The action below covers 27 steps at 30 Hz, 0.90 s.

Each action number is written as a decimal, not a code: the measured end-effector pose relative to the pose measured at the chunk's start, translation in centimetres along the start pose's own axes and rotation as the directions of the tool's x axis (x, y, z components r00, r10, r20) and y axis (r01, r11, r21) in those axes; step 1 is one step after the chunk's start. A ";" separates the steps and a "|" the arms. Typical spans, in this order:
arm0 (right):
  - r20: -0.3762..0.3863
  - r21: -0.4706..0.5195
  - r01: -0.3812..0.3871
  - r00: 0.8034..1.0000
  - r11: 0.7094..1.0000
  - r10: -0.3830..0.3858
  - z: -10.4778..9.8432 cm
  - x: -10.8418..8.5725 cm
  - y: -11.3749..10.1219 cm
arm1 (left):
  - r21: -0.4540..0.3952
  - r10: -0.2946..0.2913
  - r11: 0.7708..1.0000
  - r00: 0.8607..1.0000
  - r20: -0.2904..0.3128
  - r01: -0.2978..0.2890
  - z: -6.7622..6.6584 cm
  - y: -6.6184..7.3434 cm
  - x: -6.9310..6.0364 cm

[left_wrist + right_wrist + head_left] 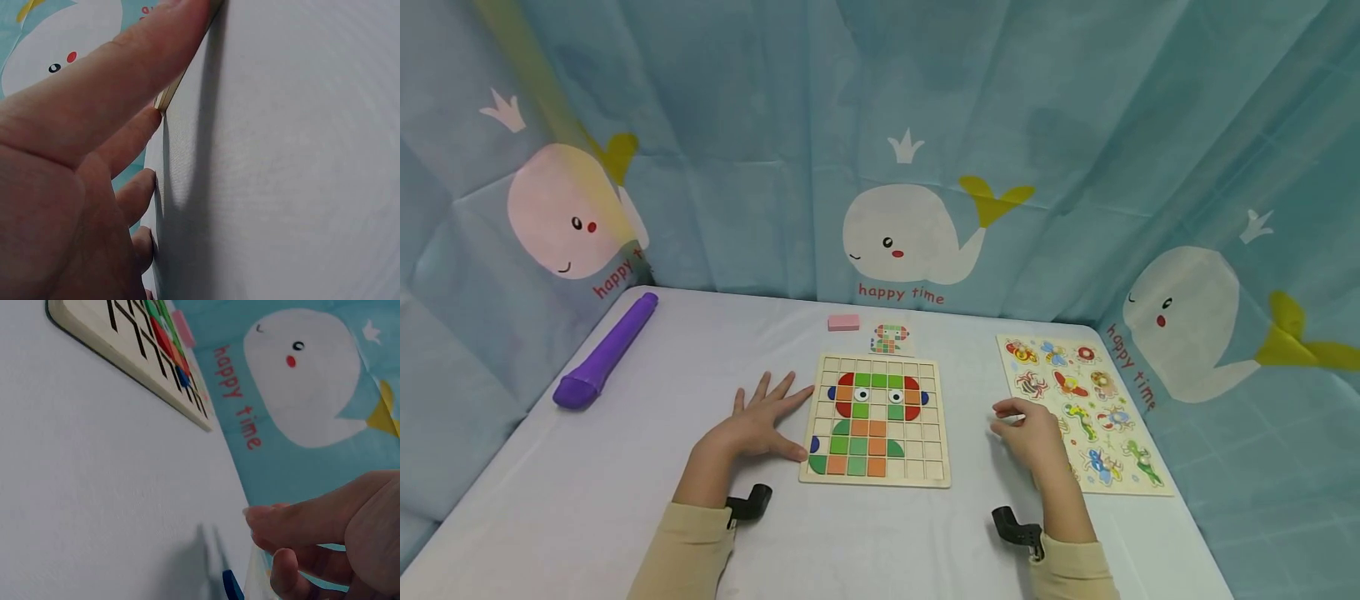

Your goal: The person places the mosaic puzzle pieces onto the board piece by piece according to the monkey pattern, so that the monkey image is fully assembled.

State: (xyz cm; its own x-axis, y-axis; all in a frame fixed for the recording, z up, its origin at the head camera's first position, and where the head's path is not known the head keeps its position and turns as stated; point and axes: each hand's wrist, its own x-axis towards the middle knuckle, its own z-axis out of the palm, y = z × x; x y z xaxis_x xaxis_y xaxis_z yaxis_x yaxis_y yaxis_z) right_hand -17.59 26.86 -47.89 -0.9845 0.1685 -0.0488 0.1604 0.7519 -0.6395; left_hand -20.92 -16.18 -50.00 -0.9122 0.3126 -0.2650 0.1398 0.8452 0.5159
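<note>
A square wooden grid board point(922, 471) lies in the middle of the table, with coloured squares and rounded pieces forming a figure with two eyes. My left hand point(752, 429) rests at its left side, fingers spread, with the thumb point(144, 56) and index fingertip at the board's edge. To the right, my right hand point(1030, 433) hovers by the insect puzzle board point(1120, 487), its fingers loosely bent. Nothing shows between its thumb and fingertips point(262, 519). Part of a small blue thing point(231, 586) appears below that hand; I cannot tell what it is.
Behind the grid board stand a pink block point(843, 322) and a small picture card point(891, 338) with a similar figure. A purple microphone-shaped thing point(606, 350) lies at the left on the white table point(880, 542). Whale-print curtains point(737, 208) enclose the table.
</note>
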 end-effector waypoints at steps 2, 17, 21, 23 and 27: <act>0.001 -0.024 -0.002 1.000 1.000 0.002 -0.2 0.0 0.3 | 0.001 0.002 1.000 1.000 -0.004 -0.002 0.0 -0.1 0.0; 0.007 -0.077 -0.067 0.998 0.995 0.068 -0.2 -0.2 1.0 | -0.001 0.012 1.000 1.000 -0.005 -0.012 0.0 -0.1 -0.1; 0.007 -0.098 -0.065 0.998 0.993 0.066 0.0 0.0 0.9 | 0.000 0.008 1.000 1.000 -0.006 -0.008 0.1 -0.1 -0.1; 0.001 -0.109 -0.064 0.998 0.992 0.065 -0.1 -0.1 0.8 | -0.006 0.010 1.000 1.000 -0.005 -0.010 0.1 -0.1 -0.1; -0.003 -0.119 -0.075 0.997 0.990 0.075 -0.5 -0.4 1.0 | -0.010 0.004 1.000 1.000 0.000 -0.004 0.2 -0.2 0.1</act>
State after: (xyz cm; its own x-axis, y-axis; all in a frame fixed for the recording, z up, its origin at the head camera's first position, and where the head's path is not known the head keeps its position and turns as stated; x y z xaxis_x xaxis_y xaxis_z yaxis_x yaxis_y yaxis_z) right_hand -17.01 27.86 -48.07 -0.9694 0.2263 -0.0946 0.2411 0.8077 -0.5381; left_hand -20.92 -16.22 -50.26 -0.9115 0.3163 -0.2629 0.1399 0.8395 0.5250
